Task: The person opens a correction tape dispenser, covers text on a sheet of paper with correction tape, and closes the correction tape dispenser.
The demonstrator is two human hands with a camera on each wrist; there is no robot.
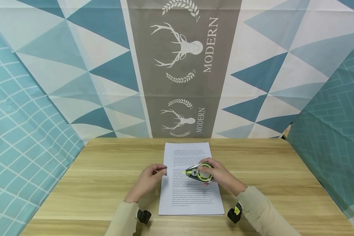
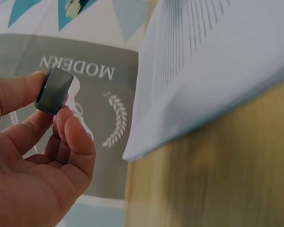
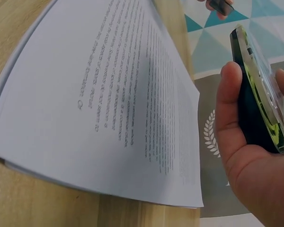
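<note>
My right hand grips a correction tape dispenser with a clear shell, black body and yellow-green parts. Its narrow tip points left, above the printed pages. Between thumb and fingers, my left hand pinches a small dark, see-through cap, held apart from the dispenser near the paper's left edge. Beneath both hands lies a stack of printed paper on the table. In the right wrist view, the dispenser is seen edge-on, with fingers and thumb on either side of it.
The wooden table extends around the paper on all sides. A patterned cloth backdrop with deer heads and triangles stands behind its far edge. Blue-green tiled-print sheets hang at the left and right. Each wrist wears a black band.
</note>
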